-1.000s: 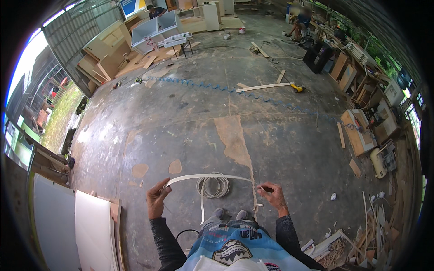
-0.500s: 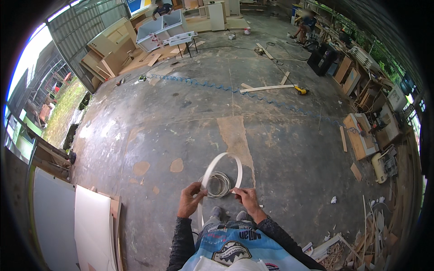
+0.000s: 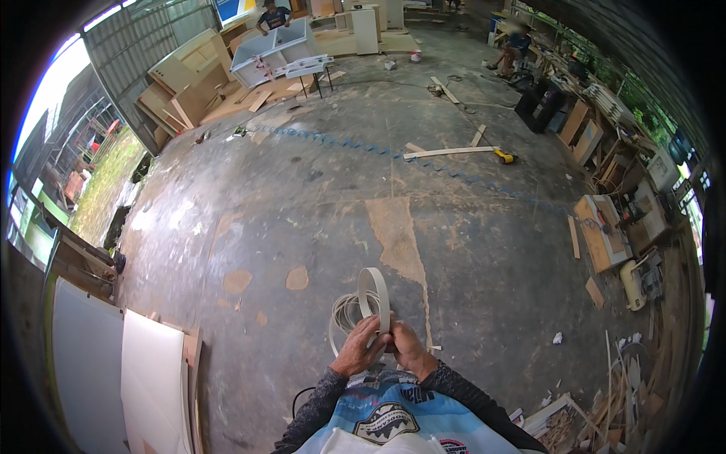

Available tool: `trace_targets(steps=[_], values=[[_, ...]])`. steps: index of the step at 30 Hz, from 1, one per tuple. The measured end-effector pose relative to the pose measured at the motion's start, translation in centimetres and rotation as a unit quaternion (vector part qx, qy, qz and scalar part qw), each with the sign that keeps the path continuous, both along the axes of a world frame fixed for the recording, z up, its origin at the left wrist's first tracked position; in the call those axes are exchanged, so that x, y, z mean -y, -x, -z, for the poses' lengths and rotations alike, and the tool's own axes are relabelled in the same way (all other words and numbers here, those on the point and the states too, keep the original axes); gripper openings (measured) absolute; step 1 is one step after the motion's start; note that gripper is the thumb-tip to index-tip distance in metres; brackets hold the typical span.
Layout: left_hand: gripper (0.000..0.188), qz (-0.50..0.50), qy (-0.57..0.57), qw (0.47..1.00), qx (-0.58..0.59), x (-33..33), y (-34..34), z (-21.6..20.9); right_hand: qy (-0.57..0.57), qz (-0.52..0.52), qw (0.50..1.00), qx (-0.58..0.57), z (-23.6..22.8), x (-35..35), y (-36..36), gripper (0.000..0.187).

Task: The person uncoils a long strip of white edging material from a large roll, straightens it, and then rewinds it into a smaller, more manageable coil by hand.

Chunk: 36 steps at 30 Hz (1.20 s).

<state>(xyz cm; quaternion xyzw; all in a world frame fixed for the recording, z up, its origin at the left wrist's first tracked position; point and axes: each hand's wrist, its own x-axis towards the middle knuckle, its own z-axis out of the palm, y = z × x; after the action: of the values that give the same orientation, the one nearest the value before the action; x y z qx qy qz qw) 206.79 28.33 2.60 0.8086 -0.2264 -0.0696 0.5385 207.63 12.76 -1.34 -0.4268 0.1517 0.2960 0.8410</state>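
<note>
A white flat strip, which looks like edge banding [image 3: 383, 303], stands up from my hands in a small narrow loop. My left hand [image 3: 358, 349] is closed on the strip at the bottom of the loop. Close against it, my right hand [image 3: 408, 349] is closed too, its fingertips partly hidden behind the left hand and the strip. A loose coil of the same pale strip [image 3: 342, 312] shows just beyond my left hand, apparently on the floor. A length of strip curves down beside my left wrist.
White boards [image 3: 153, 371] lean at the lower left; wood scraps [image 3: 563, 424] lie lower right. A blue spiral air hose [image 3: 355, 144] crosses the concrete floor, near a yellow tool [image 3: 504, 156] and wood strips. Two people work far off, one by a grey cabinet [image 3: 276, 53].
My hands have come together from either side. The wide loop of strip between them has become smaller and narrower. The far person at the cabinet is more upright.
</note>
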Motion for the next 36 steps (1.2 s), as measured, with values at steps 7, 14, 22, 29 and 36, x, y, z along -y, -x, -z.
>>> trace_targets(steps=[7, 14, 22, 29, 36], values=[[0.044, -0.008, -0.095, 0.985, 0.147, -0.3, -1.0, 0.9, 0.105, 0.087, 0.987, 0.086, -0.9, -1.5, -0.6, 0.036], [0.044, -0.14, 0.056, 0.982, -0.117, -0.3, -0.7, 0.5, 0.164, 0.057, 0.964, 0.203, -1.2, -2.3, -0.5, 0.03], [0.044, -0.174, 0.337, 0.913, -0.154, -1.1, -2.1, 1.5, 0.36, 0.062, 0.784, 0.502, -3.9, -3.8, -0.2, 0.028], [0.049, -0.181, 0.522, 0.803, -0.222, -2.9, -2.2, 1.1, 0.451, 0.059, 0.701, 0.549, -2.8, -4.3, 0.7, 0.034], [0.05, -0.162, 0.602, 0.722, -0.3, -4.4, -5.7, -1.3, 0.455, 0.071, 0.675, 0.577, -2.6, -5.1, -1.3, 0.035]])
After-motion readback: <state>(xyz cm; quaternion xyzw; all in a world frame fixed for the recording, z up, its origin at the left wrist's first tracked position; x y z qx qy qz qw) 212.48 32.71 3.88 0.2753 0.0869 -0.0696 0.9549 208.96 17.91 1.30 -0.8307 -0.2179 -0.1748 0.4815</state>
